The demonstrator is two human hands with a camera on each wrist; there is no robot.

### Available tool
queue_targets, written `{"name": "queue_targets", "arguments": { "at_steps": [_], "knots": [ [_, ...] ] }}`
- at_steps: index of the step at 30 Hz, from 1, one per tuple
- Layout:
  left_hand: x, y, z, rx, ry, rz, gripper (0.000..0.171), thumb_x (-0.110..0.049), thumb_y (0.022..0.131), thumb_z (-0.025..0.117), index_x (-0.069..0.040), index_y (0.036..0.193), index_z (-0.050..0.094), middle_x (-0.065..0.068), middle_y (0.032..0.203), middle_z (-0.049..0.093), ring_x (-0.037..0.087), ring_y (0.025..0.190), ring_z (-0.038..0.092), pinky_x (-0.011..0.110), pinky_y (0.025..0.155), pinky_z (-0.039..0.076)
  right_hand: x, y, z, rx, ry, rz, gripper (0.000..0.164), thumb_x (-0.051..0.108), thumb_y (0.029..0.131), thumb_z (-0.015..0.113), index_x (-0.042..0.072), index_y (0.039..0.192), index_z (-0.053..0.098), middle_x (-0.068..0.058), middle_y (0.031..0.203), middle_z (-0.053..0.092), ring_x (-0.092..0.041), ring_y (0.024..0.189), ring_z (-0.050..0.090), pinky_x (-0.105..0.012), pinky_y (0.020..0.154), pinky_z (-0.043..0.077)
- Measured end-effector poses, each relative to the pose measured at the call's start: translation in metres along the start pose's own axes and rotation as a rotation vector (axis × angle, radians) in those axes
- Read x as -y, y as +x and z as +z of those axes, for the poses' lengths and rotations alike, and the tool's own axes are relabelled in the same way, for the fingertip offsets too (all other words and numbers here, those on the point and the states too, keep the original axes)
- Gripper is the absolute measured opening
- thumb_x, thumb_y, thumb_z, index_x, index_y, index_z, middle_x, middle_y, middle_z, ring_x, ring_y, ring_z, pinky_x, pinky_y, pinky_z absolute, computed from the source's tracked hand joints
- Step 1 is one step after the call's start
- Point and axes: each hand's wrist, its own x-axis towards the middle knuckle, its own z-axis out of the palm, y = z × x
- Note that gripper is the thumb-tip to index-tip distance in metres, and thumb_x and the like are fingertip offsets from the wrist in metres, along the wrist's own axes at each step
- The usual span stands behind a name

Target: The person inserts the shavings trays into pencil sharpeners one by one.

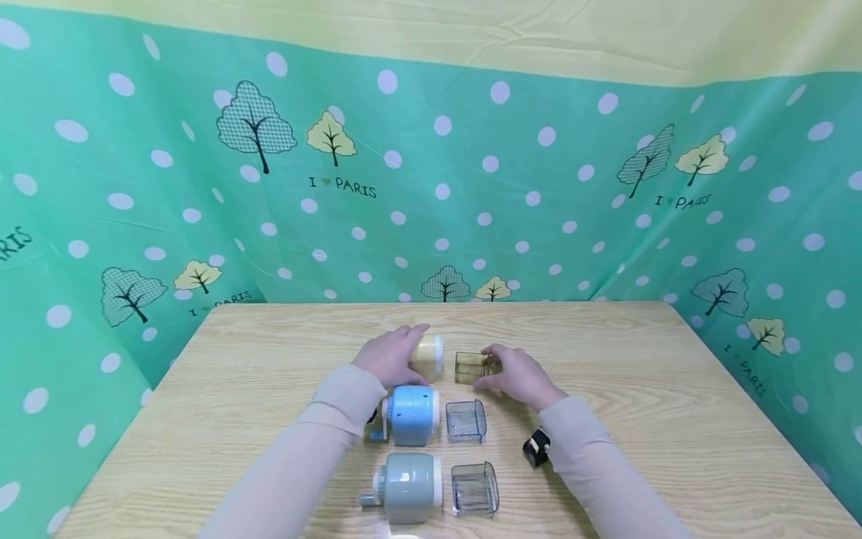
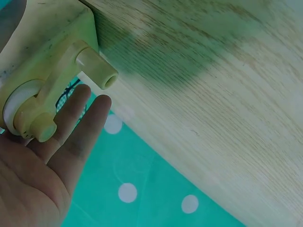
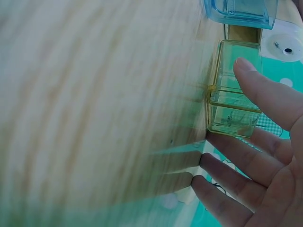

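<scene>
My left hand [image 1: 389,358] grips a pale yellow crank pencil sharpener [image 1: 426,355], thumb on the near side and fingers round the far side. In the left wrist view its crank [image 2: 97,68] sticks out beside the palm, and two fingers extend past the body. A clear yellow shavings drawer [image 1: 470,368] lies just right of the sharpener, apart from it. My right hand [image 1: 517,374] pinches this drawer from the right. In the right wrist view the thumb is at one wall of the drawer [image 3: 234,113] and the index finger at its other end, while the other fingertips touch the tabletop.
Nearer on the wooden table [image 1: 269,389] stand a blue sharpener [image 1: 412,415] and a grey-green sharpener [image 1: 407,486]. Right of them lie a clear bluish drawer [image 1: 466,421] and a clear grey drawer [image 1: 474,490]. A small black object [image 1: 536,448] shows by the right sleeve.
</scene>
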Motion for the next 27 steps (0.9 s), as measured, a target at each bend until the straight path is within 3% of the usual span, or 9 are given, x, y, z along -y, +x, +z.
{"name": "queue_targets", "arguments": {
  "at_steps": [13, 27],
  "knots": [
    [0.0057, 0.0056, 0.0052, -0.024, 0.000, 0.003, 0.078, -0.037, 0.065, 0.088, -0.008, 0.131, 0.058, 0.006, 0.105, 0.066, 0.024, 0.090, 0.064, 0.043, 0.079, 0.056, 0.0004, 0.0005, 0.0001, 0.003, -0.015, -0.005, 0.075, 0.034, 0.073, 0.084, 0.001, 0.136, 0.060, -0.018, 0.126, 0.069, -0.035, 0.112, 0.064, -0.054, 0.101, 0.047],
    [0.0025, 0.0055, 0.0054, -0.004, -0.074, -0.027, 0.066, -0.031, 0.070, 0.086, -0.009, 0.125, 0.056, 0.004, 0.100, 0.061, 0.021, 0.084, 0.061, 0.042, 0.078, 0.055, -0.0012, -0.0004, -0.0004, 0.003, -0.042, -0.023, 0.075, 0.036, 0.074, 0.082, 0.001, 0.136, 0.060, -0.019, 0.126, 0.068, -0.036, 0.114, 0.063, -0.054, 0.102, 0.046]
  ]
}}
